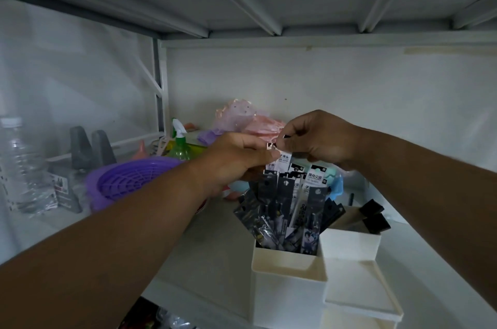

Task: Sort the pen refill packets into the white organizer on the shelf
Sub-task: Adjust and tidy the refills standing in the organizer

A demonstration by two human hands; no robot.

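You see glossy plastic-film refill packets [285,205] in a smooth matt white plastic organizer [287,288]; ribbed purple plastic basket [126,180], clear plastic bottle [21,167].

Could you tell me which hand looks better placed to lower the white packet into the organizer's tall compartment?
Probably the right hand: it pinches the white packet from above, over the organizer. The left hand pinches it from the side.

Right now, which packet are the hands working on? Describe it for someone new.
Find the white organizer at the shelf's front. Packets stand in its tall back compartment. Above them, the left hand and right hand pinch the top of one white packet, higher than the dark packets.
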